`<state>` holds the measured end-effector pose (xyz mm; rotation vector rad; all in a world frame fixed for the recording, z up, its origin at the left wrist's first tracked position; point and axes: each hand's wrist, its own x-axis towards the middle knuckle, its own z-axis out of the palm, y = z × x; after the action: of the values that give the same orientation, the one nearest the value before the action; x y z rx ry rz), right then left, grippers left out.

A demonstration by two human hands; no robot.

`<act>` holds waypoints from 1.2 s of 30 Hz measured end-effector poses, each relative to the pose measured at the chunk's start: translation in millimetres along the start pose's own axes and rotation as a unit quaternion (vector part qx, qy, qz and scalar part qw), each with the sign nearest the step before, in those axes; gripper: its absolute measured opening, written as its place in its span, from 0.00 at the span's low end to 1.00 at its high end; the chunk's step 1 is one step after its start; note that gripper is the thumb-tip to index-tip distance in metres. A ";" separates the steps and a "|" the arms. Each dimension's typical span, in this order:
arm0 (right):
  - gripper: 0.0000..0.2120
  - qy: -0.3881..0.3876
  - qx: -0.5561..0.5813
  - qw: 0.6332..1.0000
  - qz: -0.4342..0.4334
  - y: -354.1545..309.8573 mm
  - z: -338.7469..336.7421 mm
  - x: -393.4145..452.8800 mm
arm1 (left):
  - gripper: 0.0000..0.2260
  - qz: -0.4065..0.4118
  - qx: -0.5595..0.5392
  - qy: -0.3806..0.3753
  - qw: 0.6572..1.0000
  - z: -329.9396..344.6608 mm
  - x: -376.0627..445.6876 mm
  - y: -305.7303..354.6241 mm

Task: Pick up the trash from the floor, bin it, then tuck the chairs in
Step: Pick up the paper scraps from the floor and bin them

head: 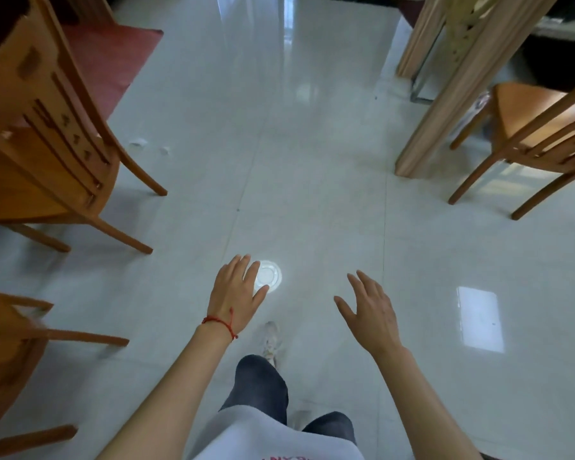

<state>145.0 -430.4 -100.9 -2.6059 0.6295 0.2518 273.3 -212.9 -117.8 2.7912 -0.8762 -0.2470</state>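
Observation:
A round white plastic lid (269, 277) lies flat on the pale tiled floor in front of my feet. My left hand (236, 290), with a red string at the wrist, hovers over the lid's left side, fingers spread and straight, holding nothing. My right hand (367, 310) is open too, off to the right of the lid and apart from it. Two small white paper scraps (138, 142) (165, 150) lie farther off by the left chair's leg. One wooden chair (44, 137) stands at the left, another (531, 134) at the right.
A third wooden chair (10, 353) juts in at the lower left. A pale wooden table leg (445, 104) stands right of centre, with a second leg (419, 38) behind it. A red mat (113, 54) lies at the upper left. My shoe (271, 340) is just behind the lid.

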 end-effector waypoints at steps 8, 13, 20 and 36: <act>0.26 0.022 0.024 0.999 0.023 -31.6 -32.9 128.8 | 0.24 0.029 0.015 -0.009 0.999 -28.3 145.2 -39.5; 0.26 0.025 0.035 0.998 0.036 -27.3 -55.0 191.4 | 0.24 0.038 0.003 -0.009 0.999 -35.4 220.5 -37.1; 0.26 0.025 0.034 0.999 0.032 1.6 -92.6 310.8 | 0.24 0.046 -0.011 0.000 0.999 -38.5 347.9 -11.7; 0.26 0.014 0.064 0.997 0.035 40.2 -205.5 559.6 | 0.21 0.047 0.004 0.019 0.999 -72.8 607.5 26.0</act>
<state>632.7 -775.2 -87.4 -2.4727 0.7225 0.1900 767.0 -574.7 -100.3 2.7433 -0.9987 -0.1754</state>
